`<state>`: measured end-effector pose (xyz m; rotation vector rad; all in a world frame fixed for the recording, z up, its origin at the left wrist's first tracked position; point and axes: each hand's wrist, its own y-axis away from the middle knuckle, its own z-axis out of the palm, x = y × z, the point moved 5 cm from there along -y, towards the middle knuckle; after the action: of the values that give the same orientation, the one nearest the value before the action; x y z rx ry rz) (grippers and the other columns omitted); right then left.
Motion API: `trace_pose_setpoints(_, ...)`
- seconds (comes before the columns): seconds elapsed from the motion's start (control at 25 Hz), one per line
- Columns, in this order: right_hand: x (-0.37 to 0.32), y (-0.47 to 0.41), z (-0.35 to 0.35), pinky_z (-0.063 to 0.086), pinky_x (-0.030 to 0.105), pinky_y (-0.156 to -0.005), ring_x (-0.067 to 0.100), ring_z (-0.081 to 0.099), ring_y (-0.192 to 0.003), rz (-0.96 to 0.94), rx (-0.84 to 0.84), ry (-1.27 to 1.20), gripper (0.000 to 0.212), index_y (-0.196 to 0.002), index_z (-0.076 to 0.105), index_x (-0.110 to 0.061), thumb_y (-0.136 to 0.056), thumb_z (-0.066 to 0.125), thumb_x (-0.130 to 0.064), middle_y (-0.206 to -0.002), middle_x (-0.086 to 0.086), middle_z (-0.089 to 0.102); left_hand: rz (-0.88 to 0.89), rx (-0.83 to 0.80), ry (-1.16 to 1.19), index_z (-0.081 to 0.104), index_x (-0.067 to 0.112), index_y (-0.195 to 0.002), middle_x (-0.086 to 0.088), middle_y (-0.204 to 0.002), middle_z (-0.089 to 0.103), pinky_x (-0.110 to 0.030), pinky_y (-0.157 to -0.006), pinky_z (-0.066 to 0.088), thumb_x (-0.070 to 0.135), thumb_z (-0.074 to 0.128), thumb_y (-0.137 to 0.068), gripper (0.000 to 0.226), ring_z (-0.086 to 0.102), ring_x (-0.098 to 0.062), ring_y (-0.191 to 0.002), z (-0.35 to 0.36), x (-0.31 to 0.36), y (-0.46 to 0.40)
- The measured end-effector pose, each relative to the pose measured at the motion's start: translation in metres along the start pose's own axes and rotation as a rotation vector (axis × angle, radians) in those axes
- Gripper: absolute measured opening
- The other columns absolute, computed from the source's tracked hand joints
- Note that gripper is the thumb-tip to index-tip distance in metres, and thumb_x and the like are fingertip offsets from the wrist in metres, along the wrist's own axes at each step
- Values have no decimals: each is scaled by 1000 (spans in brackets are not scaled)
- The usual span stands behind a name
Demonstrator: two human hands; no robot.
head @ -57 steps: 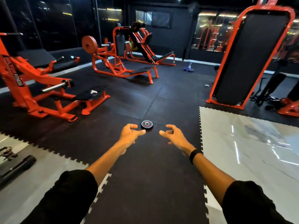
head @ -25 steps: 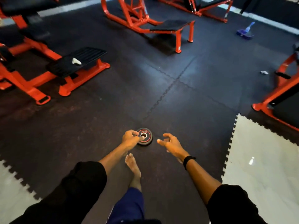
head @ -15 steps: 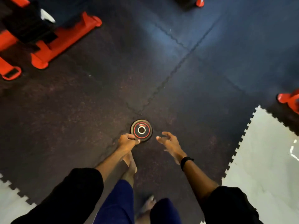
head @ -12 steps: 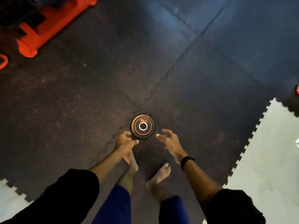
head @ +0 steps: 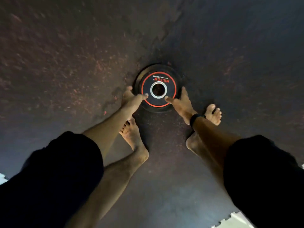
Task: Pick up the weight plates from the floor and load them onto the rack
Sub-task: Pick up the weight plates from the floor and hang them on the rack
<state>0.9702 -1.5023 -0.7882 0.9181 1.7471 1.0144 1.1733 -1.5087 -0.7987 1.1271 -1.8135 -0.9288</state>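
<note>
A small black weight plate (head: 158,76) with a red ring and a silver centre hole lies flat on the dark rubber floor, straight below me. My left hand (head: 131,98) grips its left rim, thumb on the top face and fingers round the edge. My right hand (head: 180,100) grips the right rim the same way, thumb on top near the hole. A black band sits on my right wrist. The rack is out of view.
My bare feet (head: 134,137) stand on the black mat just behind the plate, the right foot (head: 213,114) beside my right wrist. White puzzle-edge floor tiles (head: 233,221) show at the bottom right corner and the far left edge.
I have bent down over the plate and the view has closed in on it. Both hands, which hovered apart from it before, now hold its left and right rims.
</note>
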Motion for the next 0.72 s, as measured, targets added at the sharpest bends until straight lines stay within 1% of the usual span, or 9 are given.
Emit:
trace_pose_setpoints(0.08, 1, -16, 9, 18, 41, -122, 29, 15, -150, 2, 60, 22, 107, -156, 3, -11, -82, 77, -30, -162, 17, 12, 11, 79, 63, 35, 8, -148, -13, -147, 46, -35, -110, 40, 30, 82, -74, 90, 46, -27, -134, 22, 1, -15)
trace_pose_setpoints(0.16, 6, -28, 13, 21, 41, -119, 35, 14, -147, -8, 165, 38, 108, -156, 1, -12, -82, 76, -35, -160, 20, 9, 16, 166, 95, 32, 10, -149, -14, -149, 36, -36, -110, 40, 32, 83, -73, 94, 41, -27, -135, 34, 3, -18)
trace_pose_setpoints(0.24, 8, -35, 15, 25, 39, -116, 35, 16, -145, -48, 225, 41, 107, -156, 3, -13, -82, 76, -38, -157, 19, 11, 67, 210, 106, 32, 12, -150, -12, -148, 30, -36, -109, 41, 35, 83, -73, 95, 36, -27, -136, 39, 7, -18)
trace_pose_setpoints(0.32, 3, -47, 10, 28, 36, -113, 33, 20, -142, -89, 242, 61, 106, -157, 8, -12, -81, 76, -40, -153, 17, 15, 162, 231, 94, 36, 14, -149, -9, -146, 33, -31, -106, 41, 37, 83, -72, 93, 39, -24, -134, 38, 14, -23)
trace_pose_setpoints(0.4, -3, -59, 4, 33, 36, -109, 32, 25, -135, -81, 251, 87, 104, -155, 16, -13, -77, 79, -43, -146, 14, 22, 169, 214, 43, 42, 18, -144, -5, -143, 38, -30, -103, 42, 46, 85, -66, 93, 43, -21, -128, 35, 22, -33)
trace_pose_setpoints(0.48, -7, -63, -3, 37, 42, -108, 34, 30, -131, -40, 261, 99, 102, -150, 25, -16, -71, 83, -45, -143, 14, 28, 46, 207, 37, 53, 22, -132, -3, -136, 49, -35, -104, 45, 63, 85, -48, 99, 49, -21, -123, 27, 29, -44)
trace_pose_setpoints(0.56, -8, -69, -12, 41, 47, -106, 35, 38, -127, -9, 226, 55, 100, -139, 31, -21, -61, 87, -50, -140, 13, 36, -69, 172, 107, 63, 20, -119, -2, -124, 63, -39, -98, 52, 73, 83, -30, 106, 60, -21, -113, 21, 30, -56)
trace_pose_setpoints(0.64, -3, -77, -20, 47, 46, -102, 29, 49, -120, 39, 130, -10, 105, -130, 37, -23, -48, 89, -59, -135, 10, 46, -118, 86, 195, 68, 15, -112, -3, -114, 70, -35, -90, 56, 62, 88, -35, 93, 68, -20, -102, 23, 25, -55)
trace_pose_setpoints(0.72, 3, -78, -29, 55, 40, -94, 21, 64, -109, 108, 52, -115, 112, -126, 52, -19, -33, 90, -67, -126, 3, 63, -124, 4, 263, 70, 12, -111, -3, -107, 74, -34, -84, 59, 53, 90, -41, 84, 72, -18, -94, 24, 22, -54)
